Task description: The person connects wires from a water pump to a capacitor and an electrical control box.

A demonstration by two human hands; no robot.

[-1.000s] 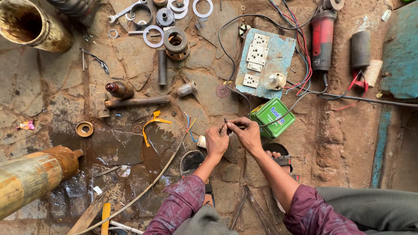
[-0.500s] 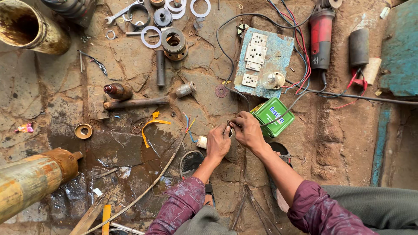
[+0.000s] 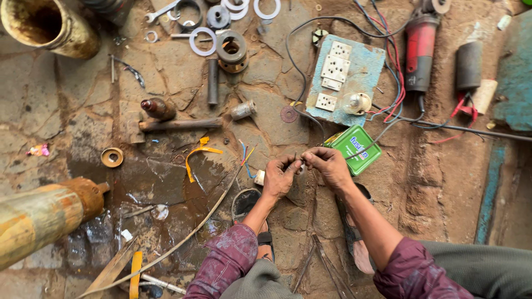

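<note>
Wire (image 3: 300, 160) between both hands (pinched)

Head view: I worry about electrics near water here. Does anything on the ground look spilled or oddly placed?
Yes. A dark wet patch spreads over the stone floor left of the hands, while the socket board with loose wires lies flat on the dirt, apart from the wet area.

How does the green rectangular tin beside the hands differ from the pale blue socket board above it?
The green rectangular tin is smaller, glossy and closed, with rounded corners. The pale blue socket board is larger, worn and flat, carrying white sockets and a clear bulb. Both lie on the stone floor, tilted alike.
</note>
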